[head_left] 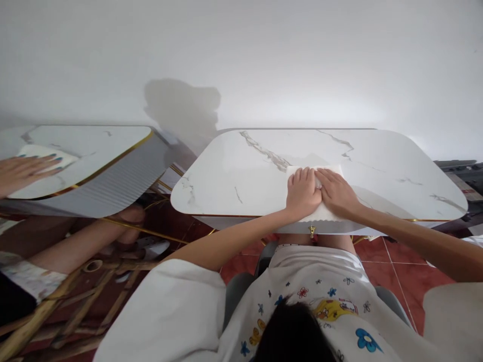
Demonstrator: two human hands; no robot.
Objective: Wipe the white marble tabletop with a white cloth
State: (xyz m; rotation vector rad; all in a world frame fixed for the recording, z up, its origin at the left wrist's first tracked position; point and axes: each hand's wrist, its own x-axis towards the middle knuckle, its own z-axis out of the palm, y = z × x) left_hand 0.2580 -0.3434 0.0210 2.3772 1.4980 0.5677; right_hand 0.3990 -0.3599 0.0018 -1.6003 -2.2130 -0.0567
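Observation:
A white cloth (324,213) lies folded on a white marble-look table (241,171) in front of me. My left hand (302,192) presses flat on the cloth's left part, fingers together pointing away from me. Beside it, my right hand (335,192) also lies flat on the cloth, touching the left hand. The cloth's near edge hangs a little over the table's front edge, above a small gold knob (311,231).
To the left stands a second white table (113,156) with a gold rim, where another person's hand (26,171) rests on a white cloth (41,151). A wooden frame (75,301) lies on the red tiled floor (400,271). A white wall is behind both tables.

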